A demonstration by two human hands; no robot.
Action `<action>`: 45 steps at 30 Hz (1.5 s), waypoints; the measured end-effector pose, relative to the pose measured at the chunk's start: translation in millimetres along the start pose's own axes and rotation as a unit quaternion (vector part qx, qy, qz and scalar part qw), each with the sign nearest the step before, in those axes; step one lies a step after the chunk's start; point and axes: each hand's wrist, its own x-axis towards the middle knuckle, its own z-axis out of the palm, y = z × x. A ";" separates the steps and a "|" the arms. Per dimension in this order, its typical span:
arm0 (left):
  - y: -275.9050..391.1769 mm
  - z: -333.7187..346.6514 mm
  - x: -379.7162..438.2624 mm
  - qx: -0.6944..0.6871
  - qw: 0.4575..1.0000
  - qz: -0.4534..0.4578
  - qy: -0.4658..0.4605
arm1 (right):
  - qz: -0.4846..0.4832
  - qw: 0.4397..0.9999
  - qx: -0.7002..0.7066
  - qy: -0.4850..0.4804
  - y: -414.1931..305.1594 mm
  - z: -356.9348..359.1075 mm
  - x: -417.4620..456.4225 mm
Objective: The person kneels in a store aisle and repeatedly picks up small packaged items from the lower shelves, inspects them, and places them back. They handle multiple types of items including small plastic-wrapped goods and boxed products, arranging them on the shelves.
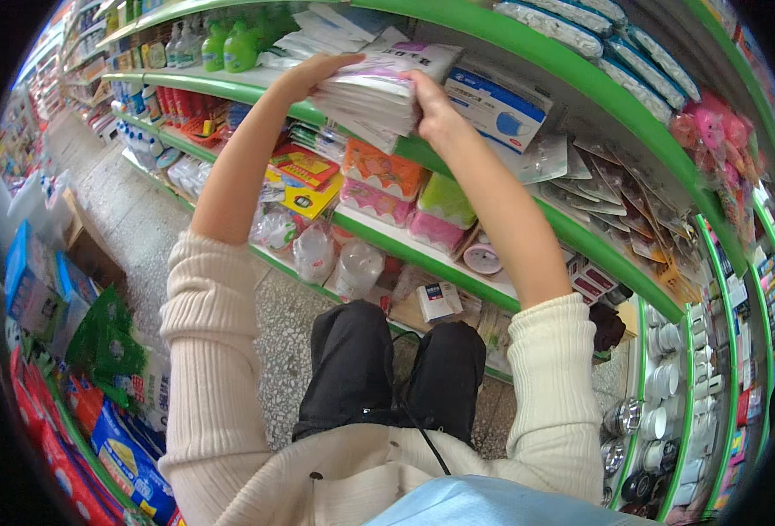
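Observation:
Both hands hold a thick stack of flat white plastic packets with purple print (pixel 374 92) at the front edge of a green-trimmed shelf (pixel 427 152). My left hand (pixel 322 71) grips the stack's left side, its fingers over the top. On the right side of the stack is my right hand (pixel 435 108), thumb on the top packet. More white packets (pixel 328 33) lie behind, on the shelf. Right of the stack stands a blue-and-white box picturing a face mask (pixel 498 105). Green pump bottles (pixel 239 47) stand to the left.
Lower shelves hold orange and pink tissue packs (pixel 381 169), red and yellow packets (pixel 305 191) and bagged plastic cups (pixel 359 263). Carded goods (pixel 598 177) lie on the right; pink bagged items (pixel 719 131) hang above them. Goods in blue packaging (pixel 124 460) stand at lower left. The floor is speckled stone (pixel 289 335).

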 end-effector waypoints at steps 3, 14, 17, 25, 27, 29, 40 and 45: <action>-22.6 1.6 -13.7 -0.090 0.979 0.182 -0.026 | -0.003 0.999 0.032 0.010 0.5 -5.7 31.0; -25.0 34.8 -15.7 0.302 0.882 0.311 0.185 | 0.012 0.995 0.096 0.012 -11.9 -8.2 26.1; -18.7 39.2 -14.7 0.359 0.877 0.269 0.172 | -0.038 0.993 0.108 -0.006 -4.6 -12.3 6.9; -18.9 46.4 0.5 0.367 0.861 0.306 0.172 | -0.285 0.871 -0.400 0.028 20.3 -18.9 -5.4; -20.0 53.8 11.5 0.371 0.855 0.306 0.195 | -0.275 0.790 -0.537 0.107 12.2 -28.2 22.5; -23.5 56.9 18.8 0.386 0.847 0.292 0.220 | -0.242 0.800 -0.540 0.094 7.2 -34.6 20.3; 4.1 61.0 -7.3 0.528 0.683 0.450 0.228 | -0.309 0.766 -0.561 0.053 21.8 -42.4 -3.9; 4.6 76.2 17.5 0.486 0.701 0.490 0.182 | -0.464 0.555 -0.673 0.151 22.3 -37.2 -37.0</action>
